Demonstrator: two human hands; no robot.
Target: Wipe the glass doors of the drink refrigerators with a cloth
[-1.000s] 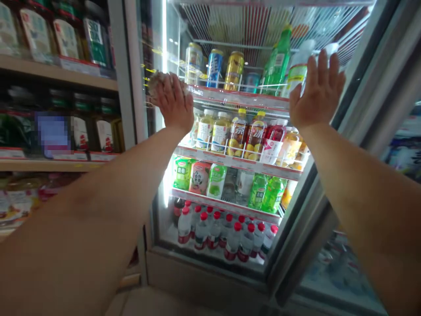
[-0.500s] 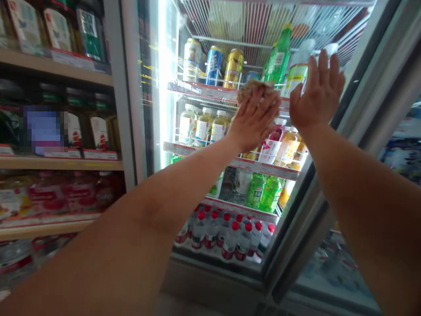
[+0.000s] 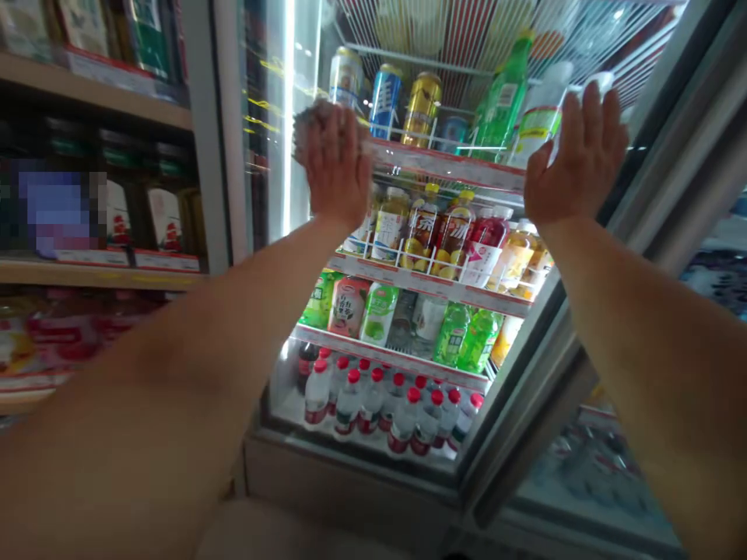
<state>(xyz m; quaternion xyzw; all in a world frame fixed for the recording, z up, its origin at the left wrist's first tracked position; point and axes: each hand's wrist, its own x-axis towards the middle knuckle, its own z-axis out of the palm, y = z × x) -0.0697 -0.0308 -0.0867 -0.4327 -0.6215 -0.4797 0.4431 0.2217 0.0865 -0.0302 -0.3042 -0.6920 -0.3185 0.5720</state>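
My left hand (image 3: pixel 341 167) presses a bunched grey-brown cloth (image 3: pixel 303 136) against the glass door of a lit drinks fridge, near its upper left side. Most of the cloth is hidden under the palm and fingers. My right hand (image 3: pixel 575 167) lies flat on the glass at the upper right, fingers stretched and holding nothing. Behind the door, a blue can (image 3: pixel 386 97) and a gold can (image 3: pixel 422 107) stand on the upper rack. A green bottle (image 3: pixel 506 97) stands behind the glass to the left of my right hand.
Lower fridge shelves hold tea and juice bottles (image 3: pixel 452 233), green drink bottles (image 3: pixel 455 334) and several red-capped water bottles (image 3: pixel 370 404). The metal door frame (image 3: pixel 525 420) slants along the right. Wooden shelves (image 3: pixel 99 272) with bottles stand at the left.
My left hand has slid the cloth leftward across the glass, from the middle to the left side. My right hand stays on the glass; the view has shifted slightly.
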